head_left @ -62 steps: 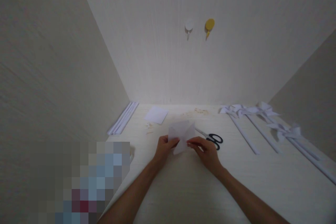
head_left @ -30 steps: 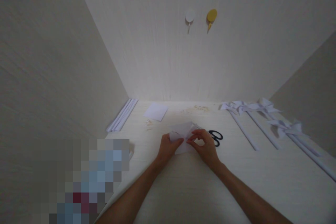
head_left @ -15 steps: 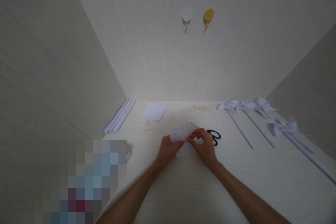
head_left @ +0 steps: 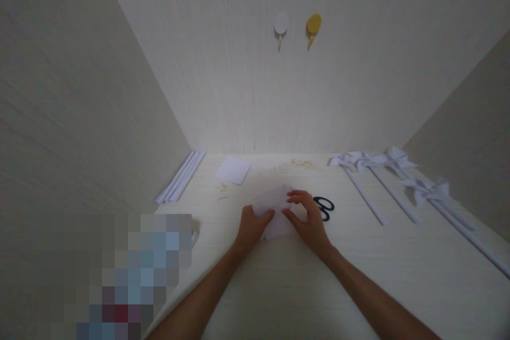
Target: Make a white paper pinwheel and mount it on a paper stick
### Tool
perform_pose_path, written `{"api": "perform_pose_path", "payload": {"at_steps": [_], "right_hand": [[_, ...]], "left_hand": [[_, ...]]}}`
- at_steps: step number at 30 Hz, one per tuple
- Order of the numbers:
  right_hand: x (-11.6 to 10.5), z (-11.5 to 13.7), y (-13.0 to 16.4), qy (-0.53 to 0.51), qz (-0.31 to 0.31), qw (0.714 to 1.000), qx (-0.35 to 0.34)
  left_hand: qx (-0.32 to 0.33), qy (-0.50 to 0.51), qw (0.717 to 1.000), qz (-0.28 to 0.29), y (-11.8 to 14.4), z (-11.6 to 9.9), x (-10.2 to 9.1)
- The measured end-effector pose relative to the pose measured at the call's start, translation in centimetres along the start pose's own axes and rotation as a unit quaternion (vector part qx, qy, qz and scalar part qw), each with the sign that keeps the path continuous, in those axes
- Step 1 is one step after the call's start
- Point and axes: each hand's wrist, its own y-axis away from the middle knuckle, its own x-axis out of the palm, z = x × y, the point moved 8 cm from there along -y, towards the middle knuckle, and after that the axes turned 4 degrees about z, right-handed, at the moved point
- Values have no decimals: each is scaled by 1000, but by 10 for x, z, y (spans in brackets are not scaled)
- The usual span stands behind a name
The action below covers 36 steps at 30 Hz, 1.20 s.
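A white sheet of paper (head_left: 277,202) with cut or folded edges is held above the middle of the table. On its left side, my left hand (head_left: 252,227) grips it, thumb lying across the front and the other fingers behind. My right hand (head_left: 311,219) is at the right edge, thumb and fingers curved and apart with the tips touching the paper. Just beyond that hand lie black-handled scissors (head_left: 325,204), their blades mostly hidden by the hand and the paper.
Several rolled paper sticks (head_left: 181,176) lie at the back left, beside a square paper sheet (head_left: 234,170). Finished paper pinwheels (head_left: 428,191) on sticks lie along the right. Small pale bits (head_left: 303,163) are scattered at the back. Two hooks, white (head_left: 281,24) and yellow (head_left: 314,23), are on the wall.
My right thumb and fingers have parted from their pinch near the paper's middle and moved to its right edge. A raised corner now lies flatter. My left hand has shifted slightly left.
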Motion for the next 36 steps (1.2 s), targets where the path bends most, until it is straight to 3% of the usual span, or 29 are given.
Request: {"api": "perform_pose_path", "payload": {"at_steps": [19, 32, 36], "right_hand": [[7, -7, 1, 68, 4, 997, 28], [8, -6, 2, 68, 5, 997, 32], [8, -8, 1, 18, 5, 999, 34]], "left_hand": [[-11, -23, 1000, 6, 1, -2, 1], [-14, -37, 999, -5, 3, -8, 0], [-20, -30, 999, -27, 4, -6, -2]]}}
